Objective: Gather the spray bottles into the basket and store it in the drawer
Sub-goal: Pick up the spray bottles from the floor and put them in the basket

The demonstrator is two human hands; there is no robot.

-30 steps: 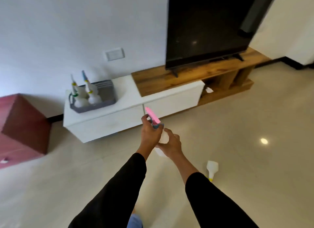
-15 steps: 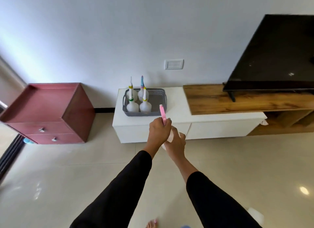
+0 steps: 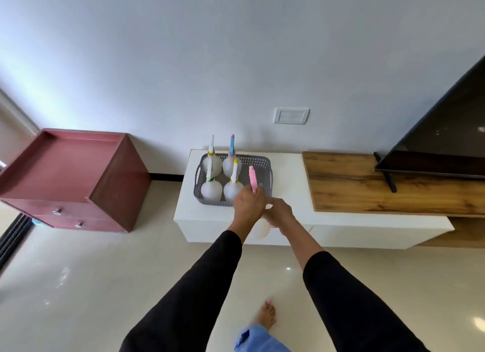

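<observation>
A grey lattice basket (image 3: 265, 168) sits on the white cabinet top (image 3: 286, 183) and holds several white spray bottles (image 3: 211, 190) standing upright. My left hand (image 3: 248, 203) grips the neck of a white spray bottle with a pink nozzle (image 3: 253, 178), held just in front of the basket's right front corner. My right hand (image 3: 279, 212) is wrapped around the same bottle's white body (image 3: 259, 229), which shows below both hands.
A red-brown chest (image 3: 76, 178) with two knobbed drawers (image 3: 56, 211) stands to the left. A TV (image 3: 446, 131) rests on a wooden shelf (image 3: 380, 183) at the right. The tiled floor lies below, with my bare foot (image 3: 267, 315) on it.
I have walked up to the white cabinet, so the basket looms larger. Both hands have carried the pink-nozzled bottle forward to the basket's front edge. The bottle seen on the floor has left the view.
</observation>
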